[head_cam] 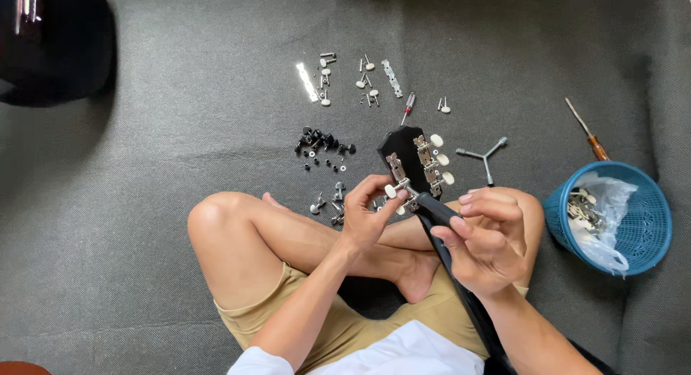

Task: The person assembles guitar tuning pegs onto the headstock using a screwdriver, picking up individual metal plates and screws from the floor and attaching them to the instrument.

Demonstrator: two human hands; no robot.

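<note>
Seated cross-legged on a grey carpet [180, 94], the person holds a black guitar headstock [405, 153] across the lap, its neck [461, 274] running down toward the body. The left hand [367, 215] is pinched closed, thumb and forefinger on a white-buttoned tuning peg [394, 191] at the lower left edge of the headstock. The right hand [486, 235] is curled partly closed around the neck just below the headstock, steadying it. 3 white-buttoned tuners [440, 160] sit on the right edge of the headstock. Judged from this, the step in hand is work on the left-side tuner strip [395, 168]; whether the peg is being turned, seated or withdrawn cannot be told. The next move would call for a fine fingertip grip and a steady neck, since the part is small and close to the knee. Loose hardware lies just beyond the legs: black pegs and washers [322, 142], chrome and white tuners [345, 76], a small red-handled screwdriver [407, 107], and a grey 3-armed wrench [484, 156] just beside the headstock. A blue basket [644, 217] with a plastic bag stands at the right, a brown-handled screwdriver [586, 136] behind it. Open carpet lies to the left; the right side is crowded.
</note>
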